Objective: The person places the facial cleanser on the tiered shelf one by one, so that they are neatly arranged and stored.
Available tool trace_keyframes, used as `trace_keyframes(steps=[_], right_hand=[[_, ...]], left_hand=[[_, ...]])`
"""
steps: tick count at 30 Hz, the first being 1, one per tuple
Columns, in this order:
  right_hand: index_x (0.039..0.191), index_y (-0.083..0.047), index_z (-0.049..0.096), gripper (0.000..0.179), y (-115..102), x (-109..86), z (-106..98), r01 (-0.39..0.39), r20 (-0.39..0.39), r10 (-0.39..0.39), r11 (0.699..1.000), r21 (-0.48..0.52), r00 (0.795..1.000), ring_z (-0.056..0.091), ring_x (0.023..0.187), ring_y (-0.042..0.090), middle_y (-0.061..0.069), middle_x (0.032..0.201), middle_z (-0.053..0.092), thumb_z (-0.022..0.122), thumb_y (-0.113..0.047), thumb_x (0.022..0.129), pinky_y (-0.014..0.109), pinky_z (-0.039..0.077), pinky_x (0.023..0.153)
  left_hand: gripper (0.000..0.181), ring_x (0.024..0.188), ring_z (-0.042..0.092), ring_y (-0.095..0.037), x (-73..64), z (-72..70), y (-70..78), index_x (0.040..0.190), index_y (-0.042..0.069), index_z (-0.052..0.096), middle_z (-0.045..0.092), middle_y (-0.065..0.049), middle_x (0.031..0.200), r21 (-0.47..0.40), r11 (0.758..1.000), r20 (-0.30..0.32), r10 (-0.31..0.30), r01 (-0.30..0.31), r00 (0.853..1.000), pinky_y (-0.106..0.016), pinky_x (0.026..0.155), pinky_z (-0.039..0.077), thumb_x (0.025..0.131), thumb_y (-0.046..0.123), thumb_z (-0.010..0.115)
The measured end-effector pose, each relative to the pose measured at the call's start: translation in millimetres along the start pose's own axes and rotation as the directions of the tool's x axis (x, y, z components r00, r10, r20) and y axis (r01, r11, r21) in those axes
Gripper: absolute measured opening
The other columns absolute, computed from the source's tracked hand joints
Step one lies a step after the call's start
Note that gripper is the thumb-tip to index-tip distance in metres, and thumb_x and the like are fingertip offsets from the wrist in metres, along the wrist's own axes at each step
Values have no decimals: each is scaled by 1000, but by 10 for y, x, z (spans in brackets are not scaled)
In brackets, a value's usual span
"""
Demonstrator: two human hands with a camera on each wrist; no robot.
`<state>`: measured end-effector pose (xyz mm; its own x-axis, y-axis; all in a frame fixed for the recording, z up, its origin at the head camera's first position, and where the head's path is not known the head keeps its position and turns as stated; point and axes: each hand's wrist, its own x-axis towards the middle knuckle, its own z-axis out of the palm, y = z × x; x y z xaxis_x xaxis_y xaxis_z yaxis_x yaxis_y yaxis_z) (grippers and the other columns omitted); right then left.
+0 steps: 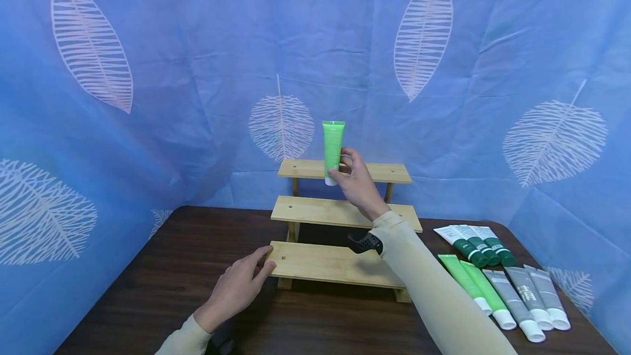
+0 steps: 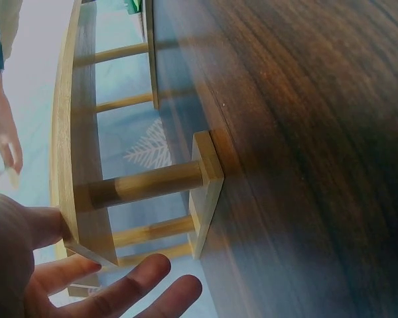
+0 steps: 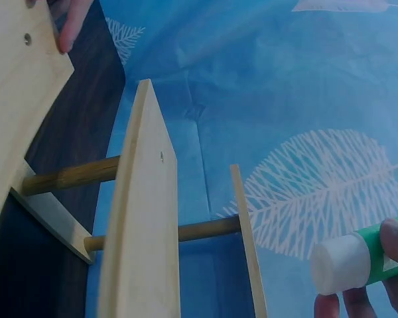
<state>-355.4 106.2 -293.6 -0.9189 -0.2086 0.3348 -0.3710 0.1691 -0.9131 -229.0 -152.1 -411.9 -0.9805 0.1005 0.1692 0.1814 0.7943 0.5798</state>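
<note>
1. Light green, the squeeze tube (image 1: 333,144) stands nearly upright in the air, its white cap (image 3: 341,264) lowest, above the top shelf (image 1: 377,172) of a three-step wooden rack (image 1: 315,210) and apart from it.
2. Taking the rack as the dial's centre, with twelve o'clock farthest from the person, I see that tube at twelve.
3. The right hand (image 1: 360,185) has its grip closed on the tube, thumb and fingers pinching it near the cap.
4. At eight o'clock, the left hand (image 1: 236,286) touches the left end of the lowest shelf (image 1: 330,263); its grip is loose, fingers relaxed and spread.
5. Around three o'clock, three white-and-dark-green tubes (image 1: 480,246) lie side by side on the dark wooden desk (image 1: 167,284).
6. Toward four o'clock lie two more light green tubes (image 1: 486,290), with three grey tubes (image 1: 530,296) just beside them.
7. Blue cloth (image 1: 197,32) printed with white leaves hangs behind the desk, from nine o'clock round to three.
</note>
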Motion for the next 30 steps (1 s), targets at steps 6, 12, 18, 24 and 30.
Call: trace_keyframes(steps=[6,12,18,24,30], right_hand=[[155,-11,28,59,-13,188,137,-6,-8,6,1000,4,1000,49,137,33,16,153,40,59,-11,105,51,47,104],[153,-12,33,57,4,340,243,-20,-35,20,1000,9,999,53,134,32,15,149,43,61,-9,104,49,50,100],[148,-11,37,53,82,487,281,-25,-92,28,999,37,995,56,131,32,15,146,46,63,-7,102,49,52,97],[146,-11,40,52,164,532,346,-65,-109,67,998,25,992,57,129,32,14,145,47,64,-5,101,47,54,94],[148,-13,39,53,231,563,399,-82,-130,86,996,36,988,56,129,32,14,145,47,63,-4,101,46,54,94]], left_hand=[[46,97,65,-19,14,8,-10,143,14,60,64,-12,138,19,1000,-10,0,0,1000,-38,69,51,103,37,62],[46,85,61,-15,15,5,-24,143,15,60,70,-7,123,34,999,-15,-2,2,1000,-34,64,47,103,36,63],[46,65,47,-11,25,5,-1,144,14,59,57,4,84,22,1000,-1,15,-15,1000,-29,53,37,104,37,60],[46,68,49,-11,40,30,2,143,14,59,61,4,87,23,1000,5,3,-3,1000,-29,55,39,104,37,61],[46,71,50,-11,37,27,-13,143,13,60,63,4,91,23,1000,8,-9,9,1000,-30,56,39,103,35,62]])
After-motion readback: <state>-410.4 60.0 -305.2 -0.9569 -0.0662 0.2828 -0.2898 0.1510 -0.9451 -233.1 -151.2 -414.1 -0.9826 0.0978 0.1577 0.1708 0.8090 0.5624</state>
